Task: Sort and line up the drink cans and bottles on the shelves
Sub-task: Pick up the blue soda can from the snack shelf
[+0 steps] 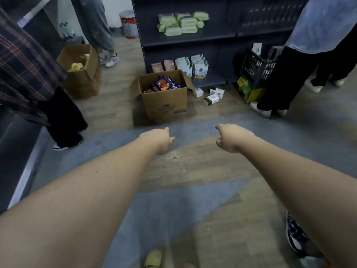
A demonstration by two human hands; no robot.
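Note:
Both my arms reach forward over the floor. My left hand (159, 141) hangs with fingers curled downward and holds nothing. My right hand (230, 138) is the same, fingers bent under, nothing in it. A dark shelf unit (193, 40) stands ahead. Clear bottles (270, 15) line its upper right shelf, blurred. More bottles (66, 31) stand on a low shelf at the far left. No cans are visible near my hands.
An open cardboard box of snack packets (164, 95) sits on the floor just beyond my hands. Another box (81, 72) is at left. Three people stand around: left, back, right. A black crate (257, 68) and small white boxes (212, 95) lie by the shelf.

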